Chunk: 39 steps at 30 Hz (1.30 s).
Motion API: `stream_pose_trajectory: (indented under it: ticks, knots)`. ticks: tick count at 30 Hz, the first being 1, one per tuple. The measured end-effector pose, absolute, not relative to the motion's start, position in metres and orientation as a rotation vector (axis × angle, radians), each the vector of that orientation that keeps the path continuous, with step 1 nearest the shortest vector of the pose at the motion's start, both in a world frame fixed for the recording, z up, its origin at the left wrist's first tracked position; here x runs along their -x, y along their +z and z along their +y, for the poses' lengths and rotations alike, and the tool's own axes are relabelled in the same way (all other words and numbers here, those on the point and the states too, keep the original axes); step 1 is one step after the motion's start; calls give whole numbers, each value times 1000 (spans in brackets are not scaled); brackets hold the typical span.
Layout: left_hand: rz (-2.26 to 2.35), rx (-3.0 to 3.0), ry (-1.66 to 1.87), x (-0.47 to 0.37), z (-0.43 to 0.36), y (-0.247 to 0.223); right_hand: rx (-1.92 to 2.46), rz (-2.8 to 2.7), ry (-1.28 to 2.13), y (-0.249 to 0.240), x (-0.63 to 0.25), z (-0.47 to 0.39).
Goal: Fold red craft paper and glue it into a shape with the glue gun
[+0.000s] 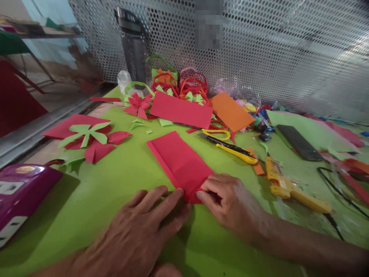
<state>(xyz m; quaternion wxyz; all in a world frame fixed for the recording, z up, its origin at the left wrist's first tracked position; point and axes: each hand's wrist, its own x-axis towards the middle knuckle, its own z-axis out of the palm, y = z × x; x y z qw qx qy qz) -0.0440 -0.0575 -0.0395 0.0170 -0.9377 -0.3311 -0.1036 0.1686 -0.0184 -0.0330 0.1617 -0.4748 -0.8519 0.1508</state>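
A folded red paper piece (184,163) lies on the green tabletop, with a crease along its left side. My left hand (141,227) lies flat with fingers stretched out, its fingertips touching the near left corner of the paper. At the near right corner, my right hand (230,200) pinches the paper's edge between thumb and curled fingers. Just beyond the paper rests a yellow and black utility knife (230,148), next to yellow-handled scissors (216,134). A yellow hot glue gun (291,190) lies to the right of my right hand.
Paper flower cutouts (86,134) lie at the left, above a purple device (25,196). Small paper baskets (193,86), a red sheet (181,109) and an orange sheet (232,111) are at the back. A dark bottle (133,50) stands against the perforated metal panel (259,46). A black phone-like slab (300,142) lies right.
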Motion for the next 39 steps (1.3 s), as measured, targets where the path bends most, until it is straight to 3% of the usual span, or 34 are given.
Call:
stream_pose_trajectory:
  ticks: [39]
  knots:
    - [-1057, 2901, -415, 47, -61, -54, 1402, -2439, 324, -37, -169, -18]
